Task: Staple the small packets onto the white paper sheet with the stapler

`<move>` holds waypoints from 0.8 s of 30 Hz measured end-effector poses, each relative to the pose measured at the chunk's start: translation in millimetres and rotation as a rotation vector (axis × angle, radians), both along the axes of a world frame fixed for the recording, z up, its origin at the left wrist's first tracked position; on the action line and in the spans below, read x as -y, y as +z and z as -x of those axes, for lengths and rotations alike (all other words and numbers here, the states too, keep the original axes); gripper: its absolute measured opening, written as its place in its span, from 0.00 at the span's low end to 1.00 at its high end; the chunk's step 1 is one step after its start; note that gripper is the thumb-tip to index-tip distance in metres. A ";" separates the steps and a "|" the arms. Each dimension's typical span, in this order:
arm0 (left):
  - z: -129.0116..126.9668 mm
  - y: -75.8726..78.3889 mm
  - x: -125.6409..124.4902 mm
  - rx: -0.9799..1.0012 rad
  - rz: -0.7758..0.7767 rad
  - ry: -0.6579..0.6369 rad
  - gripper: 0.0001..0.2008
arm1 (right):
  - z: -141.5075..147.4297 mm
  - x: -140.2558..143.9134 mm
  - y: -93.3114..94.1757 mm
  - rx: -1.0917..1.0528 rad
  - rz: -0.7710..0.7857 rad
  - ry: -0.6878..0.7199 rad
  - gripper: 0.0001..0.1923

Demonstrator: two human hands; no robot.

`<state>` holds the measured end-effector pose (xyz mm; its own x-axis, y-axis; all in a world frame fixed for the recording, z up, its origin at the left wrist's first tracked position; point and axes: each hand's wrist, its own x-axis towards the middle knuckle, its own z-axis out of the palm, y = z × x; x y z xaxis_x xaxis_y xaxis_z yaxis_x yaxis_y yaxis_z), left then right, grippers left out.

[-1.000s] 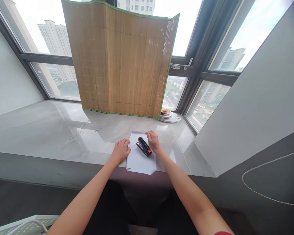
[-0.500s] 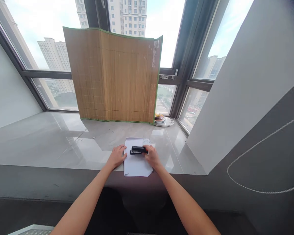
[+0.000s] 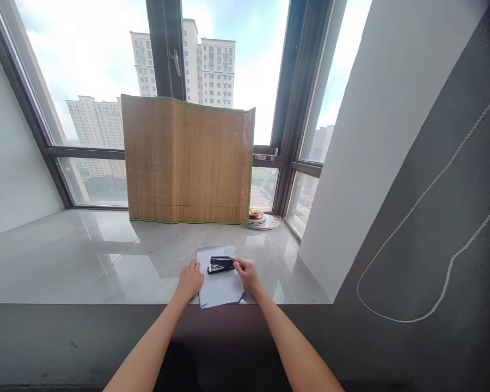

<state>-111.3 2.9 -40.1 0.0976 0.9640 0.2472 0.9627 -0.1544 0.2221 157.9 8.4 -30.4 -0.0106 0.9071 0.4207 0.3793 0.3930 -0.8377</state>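
Note:
A sheaf of white paper lies on the sill's front edge, its lower corners bent and some marks showing at its upper right. Across its upper part is a black stapler, its jaws parted toward the left. My right hand is closed around the stapler's right end, with fingertips partly hidden. At the paper's left edge rests my left hand, fingers stretched forward and thumb slightly apart, touching the edge.
The glossy tiled sill extends to both sides. A bamboo mat stands upright against the window, beside stacked plates. A beaded cord hangs at the right, near the slanting white wall.
The camera view has tilted upward, so the scene sits lower. The stapler's jaws appear more widely parted, and my right hand's fingers have shifted on its end. My left hand stays by the paper's edge.

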 end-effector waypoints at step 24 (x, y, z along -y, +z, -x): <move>27.9 -4.7 -23.6 0.889 -0.046 0.093 0.24 | 6.3 -7.9 -5.2 0.019 0.035 -0.111 0.34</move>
